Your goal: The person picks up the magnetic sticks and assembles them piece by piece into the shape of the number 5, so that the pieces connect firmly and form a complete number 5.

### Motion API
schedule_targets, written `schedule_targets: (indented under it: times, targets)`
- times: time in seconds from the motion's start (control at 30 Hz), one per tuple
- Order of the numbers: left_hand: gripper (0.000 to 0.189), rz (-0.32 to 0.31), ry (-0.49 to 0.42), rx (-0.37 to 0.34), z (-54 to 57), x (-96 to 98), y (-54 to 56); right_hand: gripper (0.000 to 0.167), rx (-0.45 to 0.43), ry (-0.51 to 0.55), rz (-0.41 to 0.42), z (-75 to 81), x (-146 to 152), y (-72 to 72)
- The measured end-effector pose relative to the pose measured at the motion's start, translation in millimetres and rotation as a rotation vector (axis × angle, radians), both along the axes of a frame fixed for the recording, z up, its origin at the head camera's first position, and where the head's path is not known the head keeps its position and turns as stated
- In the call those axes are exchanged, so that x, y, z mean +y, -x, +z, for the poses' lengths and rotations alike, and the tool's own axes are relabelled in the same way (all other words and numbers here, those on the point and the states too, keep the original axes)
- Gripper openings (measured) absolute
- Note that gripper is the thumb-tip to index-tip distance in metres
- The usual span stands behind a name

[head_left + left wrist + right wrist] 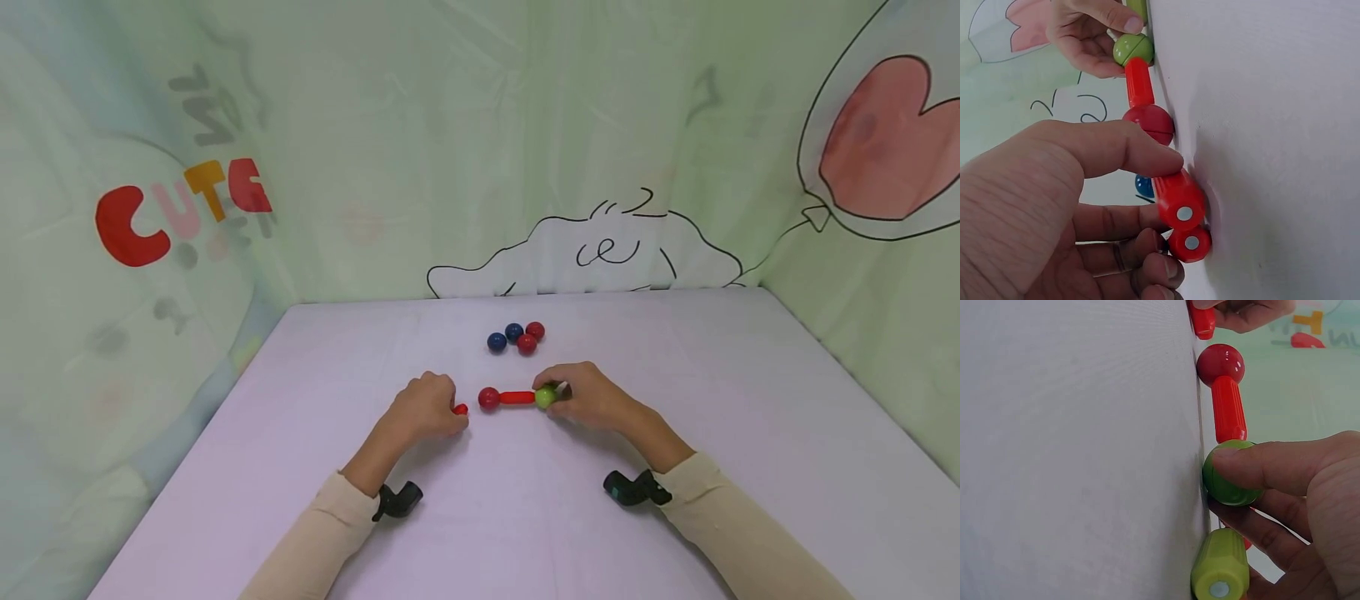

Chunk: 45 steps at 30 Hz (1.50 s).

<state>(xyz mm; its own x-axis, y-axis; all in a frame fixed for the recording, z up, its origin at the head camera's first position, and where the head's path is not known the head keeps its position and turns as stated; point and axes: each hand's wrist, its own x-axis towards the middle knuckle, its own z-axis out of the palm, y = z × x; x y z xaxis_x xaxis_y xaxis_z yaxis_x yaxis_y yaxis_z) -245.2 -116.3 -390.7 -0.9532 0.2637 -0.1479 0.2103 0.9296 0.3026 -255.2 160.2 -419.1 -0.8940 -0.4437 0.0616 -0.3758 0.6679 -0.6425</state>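
Note:
A dark red ball (488, 398), a ribbed red rod (517, 397) and a green ball (545, 397) lie joined in a line on the table. My right hand (588, 397) pinches the green ball between thumb and fingers. Under that hand, in the right wrist view, a light green rod (1221, 565) with a silvery end lies beside the fingers. Left of the dark red ball, my left hand (429, 406) pinches a red rod (1180, 197) with a silvery end. A second red rod (1190, 244) sits against its curled lower fingers.
Beyond the hands, two blue balls (497, 342) and two red balls (527, 343) sit clustered on the white tabletop (360, 342). A printed curtain (360, 167) hangs behind the table and along its sides. Each wrist wears a black camera (401, 500).

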Motion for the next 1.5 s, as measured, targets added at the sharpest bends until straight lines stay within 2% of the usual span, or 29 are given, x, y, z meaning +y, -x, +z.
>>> schedule_targets:
  times: [0.17, 0.47, 0.63, 0.8, 1.03, 1.3, 1.5]
  targets:
    - [0.021, 0.015, -0.031, -0.003, 0.7, -2.1, 0.5, 0.034, -0.004, 0.003, -0.005, 1.0, 0.0, 0.1]
    - [0.023, -0.016, -0.08, 0.037, 3.4, 1.3, 1.3, 0.033, -0.007, 0.005, 0.005, 3.2, -0.9, 0.2]
    - [0.024, 0.004, -0.087, 0.052, 5.5, 7.0, 0.5, 0.033, 0.001, 0.003, 0.01, 2.9, -0.4, 1.4]
    - [0.024, 0.023, -0.131, 0.03, 5.9, 12.4, 0.1, 0.033, 0.002, 0.007, 0.015, 2.3, 0.9, 2.4]
    - [0.058, 0.048, -0.19, -0.022, 1.8, 20.0, 1.3, 0.033, 0.002, 0.008, 0.013, 2.4, 0.5, 2.0]
    - [0.049, -0.009, -0.194, -0.039, 1.8, 30.4, 1.3, 0.034, -0.009, -0.002, -0.004, 3.1, -1.4, 0.1]
    - [0.053, -0.026, -0.211, -0.09, 2.2, 33.8, 0.6, 0.033, 0.009, 0.002, 0.02, 1.5, 0.2, 1.7]
